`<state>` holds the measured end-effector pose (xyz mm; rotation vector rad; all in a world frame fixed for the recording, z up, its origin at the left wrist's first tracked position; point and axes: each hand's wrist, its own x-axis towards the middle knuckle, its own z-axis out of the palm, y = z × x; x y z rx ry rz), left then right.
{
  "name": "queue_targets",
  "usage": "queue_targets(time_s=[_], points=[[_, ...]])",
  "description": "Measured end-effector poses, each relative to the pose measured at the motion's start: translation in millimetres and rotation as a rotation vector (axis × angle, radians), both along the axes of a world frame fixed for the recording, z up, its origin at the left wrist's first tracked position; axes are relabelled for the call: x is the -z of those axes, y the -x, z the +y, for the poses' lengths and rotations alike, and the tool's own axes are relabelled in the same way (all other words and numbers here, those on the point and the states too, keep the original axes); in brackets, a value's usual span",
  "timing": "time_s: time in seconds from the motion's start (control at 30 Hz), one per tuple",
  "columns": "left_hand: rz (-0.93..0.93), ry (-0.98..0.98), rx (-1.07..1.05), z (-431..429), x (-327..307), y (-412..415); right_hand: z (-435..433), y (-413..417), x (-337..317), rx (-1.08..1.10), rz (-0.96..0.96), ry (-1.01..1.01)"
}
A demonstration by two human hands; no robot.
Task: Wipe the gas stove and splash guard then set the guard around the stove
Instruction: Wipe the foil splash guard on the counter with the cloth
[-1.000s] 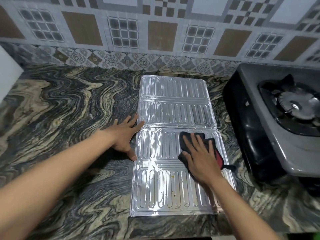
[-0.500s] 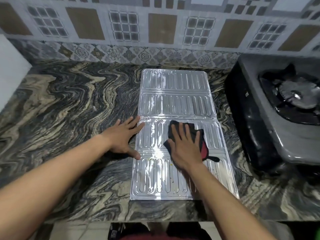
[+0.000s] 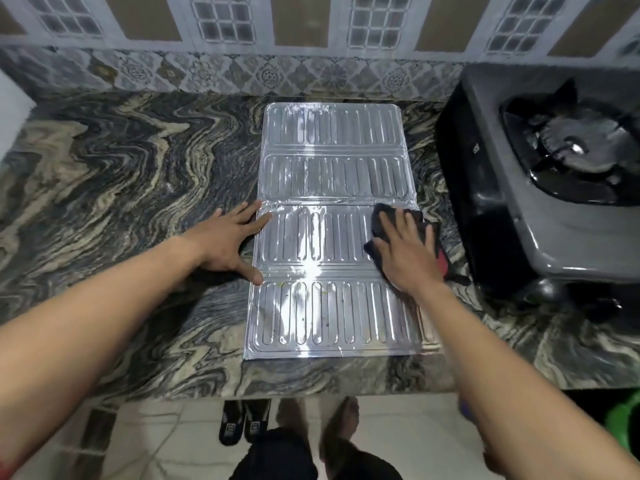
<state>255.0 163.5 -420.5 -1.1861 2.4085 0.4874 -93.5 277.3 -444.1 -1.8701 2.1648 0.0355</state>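
The shiny guard is lying flat on the swirly stone counter, just to the left of the stove. Its long side is running from the front edge of the counter toward the tiled wall at the back, and its short ends are facing the person and the wall. It is made of ribbed panels, one after another, with a fold line across the middle. The panel closest to the person is showing little brown and yellow spots. The left hand is lying flat with its fingers spread, half on the counter and half on the guard's left edge, with the thumb touching that edge lower down. The right hand is lying flat on a dark cloth with its fingers a little apart, pressing the cloth onto the right side of the guard, just below the fold line. A bit of red is peeking out from the cloth by the right edge. The stove is sitting well clear of both hands, with its burner facing up.
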Motion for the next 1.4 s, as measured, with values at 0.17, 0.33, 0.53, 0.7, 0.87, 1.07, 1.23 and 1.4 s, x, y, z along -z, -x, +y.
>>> queue_targets(time_s=[0.17, 0.33, 0.53, 0.7, 0.87, 1.07, 1.23, 1.4], points=[[0.021, 0.006, 0.008, 1, 2, -1, 51, -35, 3, 0.108, -0.062, 0.078], [0.058, 0.014, 0.01, 10, 0, -4, 65, -44, 6, 0.11, -0.041, 0.056], [0.038, 0.015, 0.038, 43, 6, -13, 64, -48, 8, 0.134, -0.018, 0.054], [0.015, -0.008, 0.024, 44, 4, -11, 56, -72, 5, 0.197, -0.015, 0.028], [0.019, -0.012, 0.015, 45, 4, -11, 53, -151, 2, -0.21, -0.058, 0.066], [0.03, -0.018, 0.02, 45, 3, -11, 87, -157, 6, -0.459, -0.073, 0.066], [0.043, -0.028, 0.02, 45, 4, -13, 101, -98, 9, -0.365, -0.031, 0.058], [0.04, -0.03, 0.014, 43, 6, -13, 98, -37, 8, 0.044, 0.017, 0.065]])
